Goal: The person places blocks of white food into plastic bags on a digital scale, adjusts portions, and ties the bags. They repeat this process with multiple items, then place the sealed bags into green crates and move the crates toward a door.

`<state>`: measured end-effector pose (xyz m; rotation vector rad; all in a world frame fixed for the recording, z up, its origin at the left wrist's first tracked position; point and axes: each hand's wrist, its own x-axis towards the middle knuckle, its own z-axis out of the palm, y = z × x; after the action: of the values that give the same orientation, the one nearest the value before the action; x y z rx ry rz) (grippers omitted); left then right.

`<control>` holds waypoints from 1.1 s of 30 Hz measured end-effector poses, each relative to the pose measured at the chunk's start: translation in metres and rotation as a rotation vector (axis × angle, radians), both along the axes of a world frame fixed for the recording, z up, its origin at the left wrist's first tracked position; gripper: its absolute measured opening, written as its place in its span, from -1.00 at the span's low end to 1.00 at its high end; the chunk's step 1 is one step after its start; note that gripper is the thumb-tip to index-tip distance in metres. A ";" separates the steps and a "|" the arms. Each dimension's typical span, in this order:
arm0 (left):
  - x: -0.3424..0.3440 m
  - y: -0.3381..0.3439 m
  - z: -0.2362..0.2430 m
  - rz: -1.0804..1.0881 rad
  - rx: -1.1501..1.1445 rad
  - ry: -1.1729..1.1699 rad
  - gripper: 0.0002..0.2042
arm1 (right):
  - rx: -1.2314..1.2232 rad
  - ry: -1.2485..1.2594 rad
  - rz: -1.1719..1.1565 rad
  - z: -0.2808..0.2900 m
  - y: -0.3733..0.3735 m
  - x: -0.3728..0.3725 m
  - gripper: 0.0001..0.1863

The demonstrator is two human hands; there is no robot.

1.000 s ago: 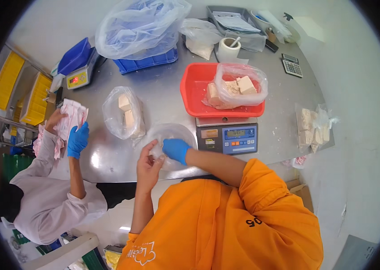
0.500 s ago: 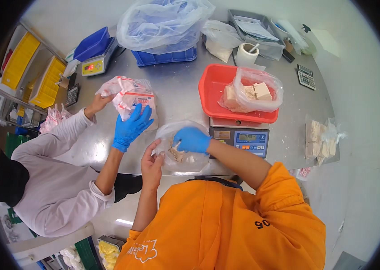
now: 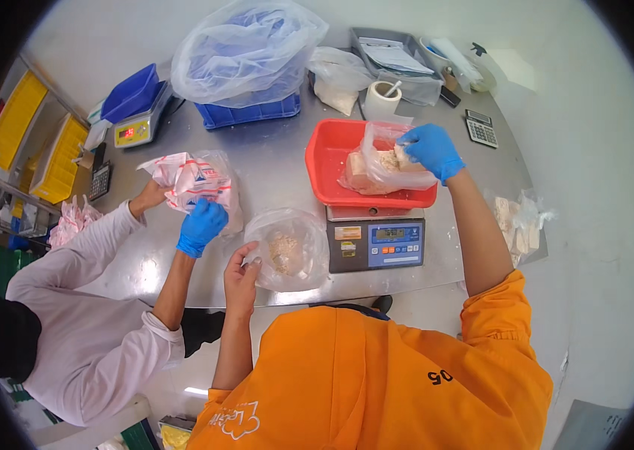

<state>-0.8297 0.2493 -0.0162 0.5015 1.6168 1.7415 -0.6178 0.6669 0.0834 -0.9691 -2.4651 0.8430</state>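
Observation:
My left hand (image 3: pixel 240 283), bare, pinches the near left rim of a clear plastic bag (image 3: pixel 309 259). Cream crumbs (image 3: pixel 284 253) lie at the bottom of that open bag. Over the red tray (image 3: pixel 320 169), my right hand (image 3: pixel 431 152) in a blue glove has its fingers closed on a cream-coloured block (image 3: pixel 404 158). More crumbly blocks (image 3: pixel 365 171) sit in an open clear bag inside the tray, its rim folded back. Under the tray stands a digital scale (image 3: pixel 375 244), its display lit.
To the left, a co-worker's gloved hand (image 3: pixel 203 227) and bare hand handle a white-and-red printed bag (image 3: pixel 200 184). A lined blue crate (image 3: pixel 249 111), tape roll (image 3: pixel 383 101) and calculator (image 3: pixel 481 129) stand farther back. Bagged blocks (image 3: pixel 515 225) lie at the right edge.
My right hand has moved from inside the crumb bag up and right to the blocks in the red tray. My left hand stays at the bag's rim. The view has shifted slightly.

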 end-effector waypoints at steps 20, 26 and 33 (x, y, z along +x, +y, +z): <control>-0.008 -0.006 0.001 0.037 -0.028 0.001 -0.70 | -0.423 0.238 -0.023 0.022 -0.004 0.004 -0.73; -0.007 -0.001 0.007 0.049 -0.043 0.004 -0.71 | -0.350 0.161 0.053 0.013 0.001 0.005 -0.69; -0.009 -0.004 0.005 0.061 -0.038 -0.022 -0.70 | -0.189 -0.060 0.052 0.031 -0.003 -0.002 -0.54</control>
<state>-0.8382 0.2458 -0.0116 0.4167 1.6625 1.7511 -0.6197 0.6637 0.1146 -1.0103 -2.5062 1.0958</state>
